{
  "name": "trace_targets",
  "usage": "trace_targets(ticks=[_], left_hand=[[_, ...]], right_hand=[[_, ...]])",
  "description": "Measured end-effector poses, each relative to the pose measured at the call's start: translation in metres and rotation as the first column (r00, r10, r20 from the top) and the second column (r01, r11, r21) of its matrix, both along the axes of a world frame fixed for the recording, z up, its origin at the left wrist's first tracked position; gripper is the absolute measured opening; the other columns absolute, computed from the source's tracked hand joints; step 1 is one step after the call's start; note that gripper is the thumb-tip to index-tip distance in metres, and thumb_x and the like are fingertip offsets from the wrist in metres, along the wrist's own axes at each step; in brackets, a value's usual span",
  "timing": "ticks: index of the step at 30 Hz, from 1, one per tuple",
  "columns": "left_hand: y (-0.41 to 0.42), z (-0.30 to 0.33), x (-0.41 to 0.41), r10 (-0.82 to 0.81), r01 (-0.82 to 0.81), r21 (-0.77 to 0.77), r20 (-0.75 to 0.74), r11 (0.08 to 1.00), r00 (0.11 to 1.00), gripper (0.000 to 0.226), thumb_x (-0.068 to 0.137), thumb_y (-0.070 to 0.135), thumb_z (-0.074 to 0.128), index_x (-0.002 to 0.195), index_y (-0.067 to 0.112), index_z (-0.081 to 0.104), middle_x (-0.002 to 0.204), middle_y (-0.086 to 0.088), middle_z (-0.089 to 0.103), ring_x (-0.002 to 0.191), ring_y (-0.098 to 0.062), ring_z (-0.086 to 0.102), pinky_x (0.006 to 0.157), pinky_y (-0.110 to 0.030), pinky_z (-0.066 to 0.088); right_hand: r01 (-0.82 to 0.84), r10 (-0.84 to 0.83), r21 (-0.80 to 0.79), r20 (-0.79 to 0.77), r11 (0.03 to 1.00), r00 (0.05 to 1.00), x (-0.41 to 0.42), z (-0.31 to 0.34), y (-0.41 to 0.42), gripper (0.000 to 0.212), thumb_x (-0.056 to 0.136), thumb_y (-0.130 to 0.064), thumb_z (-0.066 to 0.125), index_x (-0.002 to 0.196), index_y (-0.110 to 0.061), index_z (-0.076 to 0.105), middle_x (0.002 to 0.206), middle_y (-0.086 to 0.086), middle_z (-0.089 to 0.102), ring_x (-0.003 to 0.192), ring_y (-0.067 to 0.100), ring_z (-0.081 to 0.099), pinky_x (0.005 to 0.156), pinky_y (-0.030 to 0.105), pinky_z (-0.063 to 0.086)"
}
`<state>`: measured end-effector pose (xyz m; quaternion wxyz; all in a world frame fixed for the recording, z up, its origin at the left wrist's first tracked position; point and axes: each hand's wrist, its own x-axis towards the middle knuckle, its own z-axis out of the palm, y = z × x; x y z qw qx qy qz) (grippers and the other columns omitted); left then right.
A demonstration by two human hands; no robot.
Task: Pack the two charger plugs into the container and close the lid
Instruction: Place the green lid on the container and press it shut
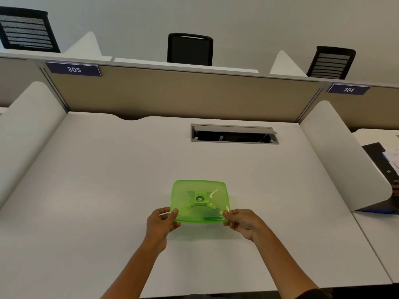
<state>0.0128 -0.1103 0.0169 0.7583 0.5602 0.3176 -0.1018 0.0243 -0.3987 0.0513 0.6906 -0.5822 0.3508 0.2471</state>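
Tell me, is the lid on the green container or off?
On. The green lid covers the container, both hands gripping its near corners. Whether it is fully snapped shut, cannot tell.

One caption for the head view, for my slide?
Both hands pinch the green container's near corners on the desk.

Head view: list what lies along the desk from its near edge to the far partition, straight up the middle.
Left hand and right hand → green container → bare white desk → open cable hatch → tan partition.
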Motion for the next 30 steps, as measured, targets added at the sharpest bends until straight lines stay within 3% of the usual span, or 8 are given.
trace_targets(ticks=[5,18,22,25,30], left_hand=[[0.000,0.001,0.001,-0.006,0.006,0.020,-0.016,1.000,1.000,0.038,0.089,0.007,0.081,0.121,-0.003,0.063,0.103,-0.025,0.072,0.072,-0.030,0.064,0.071,-0.037,0.063],[-0.001,-0.001,0.001,-0.010,0.012,0.097,-0.026,0.995,1.000,0.031,0.088,0.009,0.082,0.113,-0.002,0.066,0.102,-0.025,0.073,0.072,-0.030,0.064,0.068,-0.035,0.059],[0.000,-0.001,0.000,-0.041,0.041,0.147,-0.006,0.988,0.999,0.028,0.089,0.012,0.082,0.110,0.002,0.066,0.100,-0.021,0.073,0.072,-0.029,0.065,0.066,-0.034,0.059],[0.001,-0.002,0.001,-0.092,0.084,0.201,0.029,0.976,0.995,0.026,0.089,0.013,0.083,0.108,0.007,0.066,0.098,-0.016,0.069,0.073,-0.028,0.067,0.069,-0.035,0.060],[-0.004,0.001,0.020,-0.135,0.115,0.278,0.054,0.954,0.989,0.028,0.090,0.009,0.081,0.113,0.004,0.065,0.098,-0.014,0.066,0.076,-0.027,0.068,0.078,-0.041,0.064]], right_hand=[[0.001,-0.001,0.002,0.006,1.000,1.000,-0.001,0.002,0.001,0.023,0.088,0.004,0.078,0.080,-0.004,0.059,0.079,0.014,0.061,0.074,0.029,0.067,0.056,0.023,0.049],[0.016,-0.018,0.056,0.020,0.998,1.000,-0.006,0.000,0.000,0.020,0.089,0.005,0.077,0.085,-0.004,0.060,0.078,0.015,0.066,0.071,0.026,0.067,0.056,0.023,0.052],[0.016,-0.020,0.055,0.082,0.998,0.996,-0.009,0.002,-0.001,0.028,0.085,0.006,0.081,0.103,-0.002,0.060,0.088,0.018,0.067,0.073,0.031,0.069,0.060,0.029,0.054],[-0.020,0.026,-0.040,0.157,0.999,0.987,-0.006,0.004,-0.002,0.045,0.082,0.005,0.085,0.119,0.006,0.059,0.101,0.018,0.063,0.079,0.037,0.068,0.061,0.032,0.057],[-0.023,0.042,-0.101,0.189,0.995,0.981,0.014,0.012,-0.001,0.049,0.082,0.006,0.084,0.123,0.011,0.057,0.102,0.018,0.061,0.076,0.034,0.067,0.060,0.032,0.057]])
